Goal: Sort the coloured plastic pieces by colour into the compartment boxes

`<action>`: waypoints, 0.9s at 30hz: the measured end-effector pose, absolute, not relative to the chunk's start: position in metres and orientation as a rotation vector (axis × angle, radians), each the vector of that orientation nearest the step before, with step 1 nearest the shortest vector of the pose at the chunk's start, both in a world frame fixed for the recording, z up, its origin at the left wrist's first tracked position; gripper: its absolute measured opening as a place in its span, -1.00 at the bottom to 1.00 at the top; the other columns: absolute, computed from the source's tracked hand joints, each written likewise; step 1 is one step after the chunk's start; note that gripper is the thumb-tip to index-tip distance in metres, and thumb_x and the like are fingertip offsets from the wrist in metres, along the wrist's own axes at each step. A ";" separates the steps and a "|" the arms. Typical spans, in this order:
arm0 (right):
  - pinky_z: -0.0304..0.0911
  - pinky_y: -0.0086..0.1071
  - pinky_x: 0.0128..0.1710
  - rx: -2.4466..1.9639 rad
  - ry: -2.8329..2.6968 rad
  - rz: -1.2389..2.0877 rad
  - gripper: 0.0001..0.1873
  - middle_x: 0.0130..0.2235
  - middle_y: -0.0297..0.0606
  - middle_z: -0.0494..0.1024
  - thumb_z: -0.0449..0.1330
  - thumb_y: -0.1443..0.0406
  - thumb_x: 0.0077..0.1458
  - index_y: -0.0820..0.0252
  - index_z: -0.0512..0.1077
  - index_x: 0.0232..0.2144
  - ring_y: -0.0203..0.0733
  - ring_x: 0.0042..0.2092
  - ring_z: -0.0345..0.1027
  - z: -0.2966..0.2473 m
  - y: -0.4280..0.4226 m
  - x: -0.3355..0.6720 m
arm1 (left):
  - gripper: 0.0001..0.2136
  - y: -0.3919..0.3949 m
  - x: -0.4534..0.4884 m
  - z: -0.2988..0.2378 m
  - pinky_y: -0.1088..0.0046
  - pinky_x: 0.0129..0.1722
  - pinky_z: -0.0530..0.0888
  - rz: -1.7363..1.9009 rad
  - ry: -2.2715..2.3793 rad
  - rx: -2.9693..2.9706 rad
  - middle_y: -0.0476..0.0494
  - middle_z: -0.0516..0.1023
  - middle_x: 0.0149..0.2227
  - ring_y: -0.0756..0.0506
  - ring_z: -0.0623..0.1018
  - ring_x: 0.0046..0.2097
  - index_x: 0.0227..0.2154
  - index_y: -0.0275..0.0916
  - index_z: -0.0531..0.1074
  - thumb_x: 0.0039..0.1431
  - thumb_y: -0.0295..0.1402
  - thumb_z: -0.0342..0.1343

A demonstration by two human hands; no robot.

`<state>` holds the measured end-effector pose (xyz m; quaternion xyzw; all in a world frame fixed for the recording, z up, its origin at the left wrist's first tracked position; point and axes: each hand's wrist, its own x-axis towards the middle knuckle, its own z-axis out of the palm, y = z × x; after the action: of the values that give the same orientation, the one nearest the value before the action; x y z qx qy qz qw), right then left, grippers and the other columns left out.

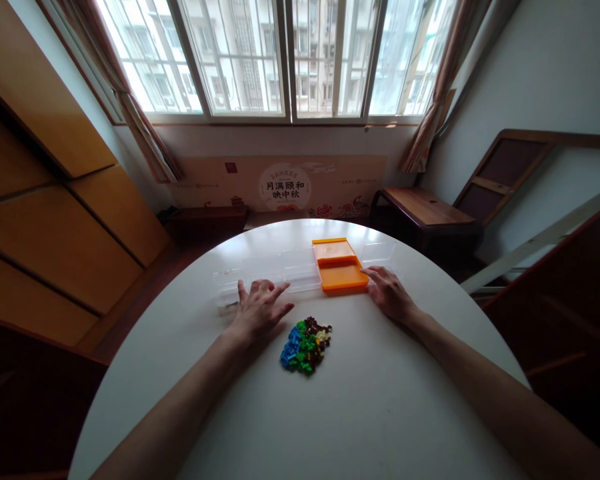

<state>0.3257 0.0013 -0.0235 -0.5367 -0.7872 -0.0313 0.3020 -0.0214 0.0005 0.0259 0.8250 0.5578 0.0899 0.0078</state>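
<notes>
A small pile of tiny toy bricks in blue, green, brown, cream and yellow lies on the white table in front of me. Behind it stands an orange plastic box with its lid folded back. To its left is a row of clear plastic boxes, lids back too. My left hand is over the front of the leftmost clear boxes, fingers spread and holding nothing visible. At the orange box's right edge, my right hand rests with fingers stretched out. It partly hides another clear box.
The round white table has its curved far edge just behind the boxes. Beyond it are a wooden chair at the right, a printed cardboard panel and a window. Wooden cabinets line the left side.
</notes>
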 end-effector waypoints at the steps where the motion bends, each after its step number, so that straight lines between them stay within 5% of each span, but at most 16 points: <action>1: 0.21 -0.04 0.09 -1.416 -2.053 -0.105 -0.55 0.04 -0.05 0.38 0.04 0.40 0.11 0.21 0.33 0.07 0.02 0.06 0.28 -0.022 0.000 0.325 | -0.53 -0.003 -0.020 0.029 -0.28 0.18 -0.10 0.333 1.755 2.570 -0.22 0.37 0.01 -0.31 0.27 0.13 0.14 0.01 0.27 0.23 0.02 -0.09; 6: 0.22 -0.05 0.09 -1.267 -1.864 -0.175 -0.54 0.02 -0.03 0.38 0.04 0.32 0.15 0.19 0.24 0.11 0.01 0.05 0.29 -0.010 -0.011 0.317 | -0.44 -0.041 -0.011 0.039 0.04 0.15 0.26 0.697 1.428 2.572 -0.26 0.30 0.12 -0.27 0.28 0.14 0.18 -0.10 0.22 0.24 0.08 -0.17; 12: 0.28 0.00 0.04 -1.186 -1.774 0.120 -0.27 0.09 0.01 0.33 0.07 0.33 0.08 0.15 -0.07 0.27 0.03 0.06 0.30 -0.009 -0.040 0.267 | -0.21 -0.072 0.013 0.010 -0.20 0.21 0.05 0.287 1.060 2.694 -0.29 0.10 0.30 -0.48 0.06 0.30 0.24 -0.03 0.16 -0.02 0.23 0.05; 21: -0.14 0.10 0.31 -1.411 -2.250 0.545 -0.16 0.30 0.08 0.11 0.00 0.44 -0.12 0.41 0.01 0.28 0.08 0.34 -0.11 -0.029 -0.084 0.207 | -0.59 -0.056 0.026 0.003 0.07 0.27 0.16 0.474 1.043 2.588 -0.24 0.30 0.21 -0.24 0.26 0.25 0.12 -0.16 0.28 0.21 -0.26 0.02; 27: -0.19 0.11 0.31 -1.406 -2.306 0.645 -0.15 0.32 0.16 0.02 0.07 0.32 -0.02 0.45 -0.07 0.31 0.15 0.36 -0.19 -0.014 -0.079 0.193 | -0.73 -0.047 0.019 0.010 0.23 0.00 0.45 0.964 1.185 1.933 -0.20 0.52 -0.10 -0.14 0.52 -0.08 -0.13 -0.22 0.40 0.21 -0.22 -0.05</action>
<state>0.1929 -0.0790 -0.0140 -0.4979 -0.8167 0.2285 0.1813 0.0191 -0.0472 0.0098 0.7400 0.4536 0.3690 0.3326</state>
